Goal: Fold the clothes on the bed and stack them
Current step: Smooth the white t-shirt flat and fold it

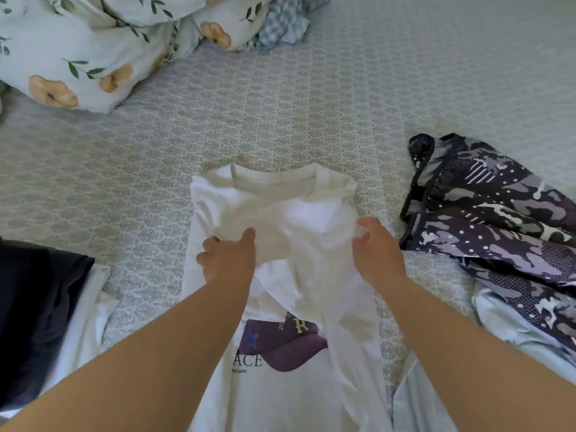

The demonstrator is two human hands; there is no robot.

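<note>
Here I see the white T-shirt (280, 307) lying flat on the bed (280, 104), collar away from me, its purple print near my forearms. My left hand (227, 260) pinches a folded edge of the shirt at the left of the chest; my right hand (377, 247) curls its grip on the shirt's right edge, level with the left. A camouflage garment (498, 219) lies well to the right, a dark garment (34, 307) to the left, floral pillows (78, 51) beyond.
</note>
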